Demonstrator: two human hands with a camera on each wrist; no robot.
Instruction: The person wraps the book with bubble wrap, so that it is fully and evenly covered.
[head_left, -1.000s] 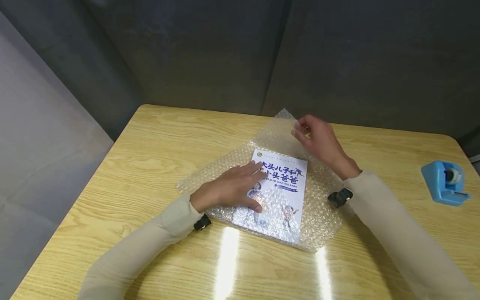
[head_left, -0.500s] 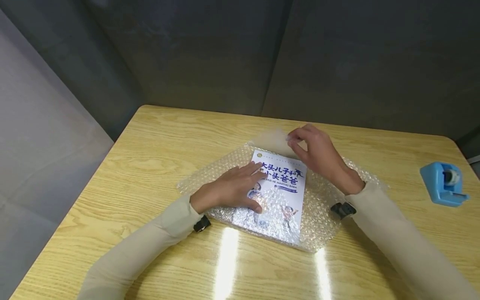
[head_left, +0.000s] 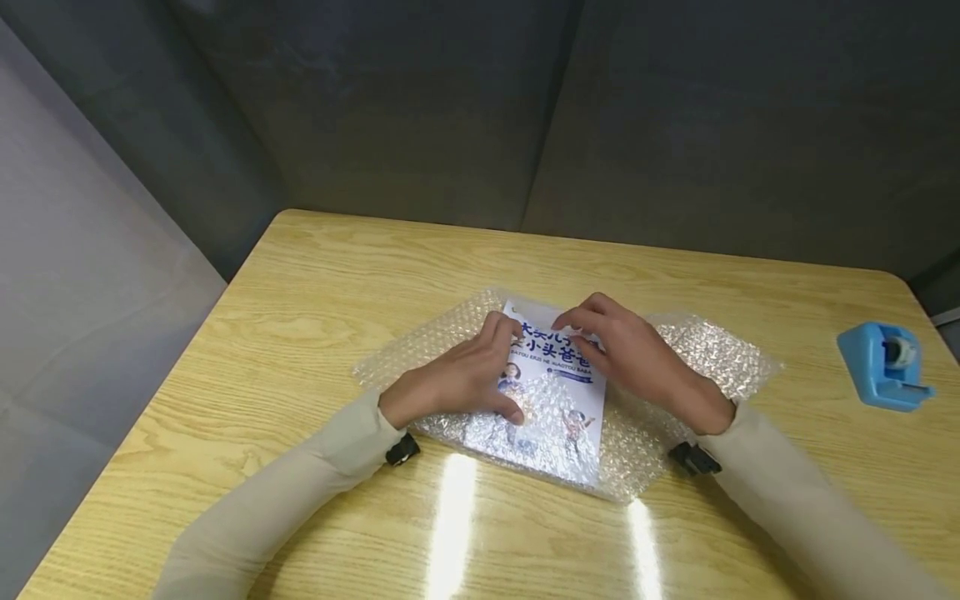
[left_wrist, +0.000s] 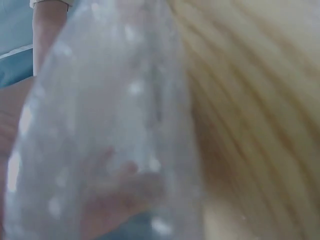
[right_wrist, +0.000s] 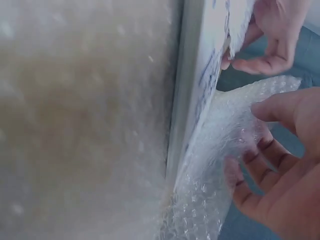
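Observation:
A thin book with a white cover, blue characters and cartoon figures lies in a sheet of bubble wrap. My left hand rests on the left side of the wrapped book, its fingers bent and thumb spread. Over the upper right of the cover, my right hand holds the far flap of the wrap between thumb and fingers. In the right wrist view, the right hand's fingers lie behind the clear plastic, with the thumb in front. Blurred bubble wrap fills much of the left wrist view.
A blue tape dispenser with a roll in it stands at the right of the wooden table. Dark cloth panels rise behind the table's far edge. Light glares on the tabletop near the front.
My right hand has brought the far flap of bubble wrap toward me, down over the top of the book. The left hand stays in place, its fingers now more bent.

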